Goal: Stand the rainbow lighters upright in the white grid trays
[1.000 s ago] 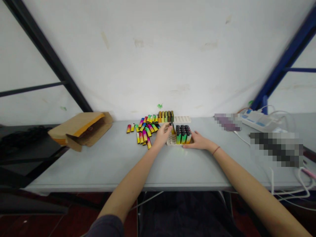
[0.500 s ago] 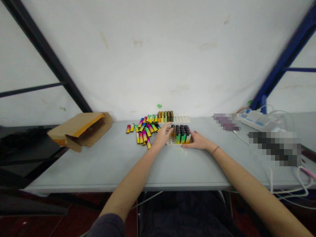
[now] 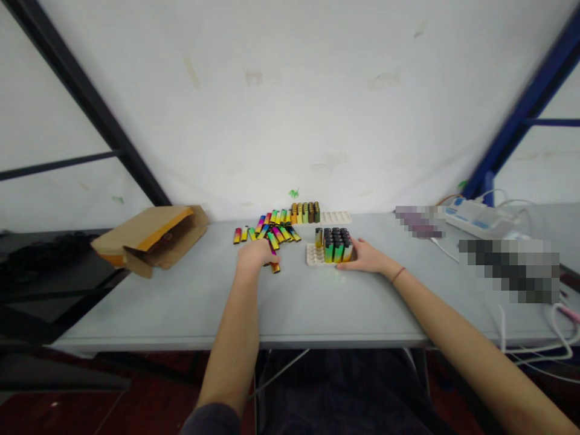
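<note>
My left hand is over the near side of a loose pile of lighters in rainbow metallic colours. Its thumb is beside a lighter at the pile's near edge; the other fingers are hidden under the hand. My right hand grips the right end of a white tray with round holes, thumb at the front. Several green-and-orange lighters with black tops stand upright in that tray's right part. A single gold lighter stands at the back, left of them.
Behind, against the wall, is a second white tray with several upright gold and dark lighters on its left. An open cardboard box lies left. A power strip, cables and blurred-out items occupy the right.
My left hand has left the front tray and moved left to the loose lighters. The gold lighter there is now free of it. My right hand stays on the tray.
</note>
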The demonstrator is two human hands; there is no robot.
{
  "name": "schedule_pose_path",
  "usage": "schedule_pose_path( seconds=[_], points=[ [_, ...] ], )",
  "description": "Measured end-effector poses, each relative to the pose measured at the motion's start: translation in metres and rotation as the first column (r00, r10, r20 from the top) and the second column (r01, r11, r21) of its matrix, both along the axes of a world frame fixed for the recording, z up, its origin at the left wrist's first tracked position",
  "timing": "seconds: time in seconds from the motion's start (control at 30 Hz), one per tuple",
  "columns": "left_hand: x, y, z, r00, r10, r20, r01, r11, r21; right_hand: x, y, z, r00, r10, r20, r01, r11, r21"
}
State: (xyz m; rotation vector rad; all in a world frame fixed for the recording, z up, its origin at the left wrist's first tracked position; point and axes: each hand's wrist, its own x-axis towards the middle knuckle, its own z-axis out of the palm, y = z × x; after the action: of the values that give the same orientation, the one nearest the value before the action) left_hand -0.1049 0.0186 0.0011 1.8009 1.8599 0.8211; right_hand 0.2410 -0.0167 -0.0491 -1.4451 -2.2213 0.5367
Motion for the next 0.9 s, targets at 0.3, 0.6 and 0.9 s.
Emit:
schedule_pose_path(
  seconds=[0.3, 0.6, 0.9],
  points=[
    [0.020, -0.015, 0.010, 1.000, 0.000, -0.023, -0.005, 0.982, -0.191, 0.000, -0.001, 0.001, 1.000, 0.030, -0.005, -0.030, 1.000, 0.006],
    [0.033, -0.019, 0.020, 0.887, -0.212, -0.410, 0.131, 0.967, -0.217, 0.000, -0.003, 0.002, 1.000, 0.012, -0.008, -0.012, 1.000, 0.002],
    [0.045, -0.008, 0.014, 0.981, -0.185, -0.049, 0.183, 0.982, -0.043, 0.000, -0.001, -0.001, 1.000, 0.018, 0.005, -0.018, 1.000, 0.003]
  ],
)
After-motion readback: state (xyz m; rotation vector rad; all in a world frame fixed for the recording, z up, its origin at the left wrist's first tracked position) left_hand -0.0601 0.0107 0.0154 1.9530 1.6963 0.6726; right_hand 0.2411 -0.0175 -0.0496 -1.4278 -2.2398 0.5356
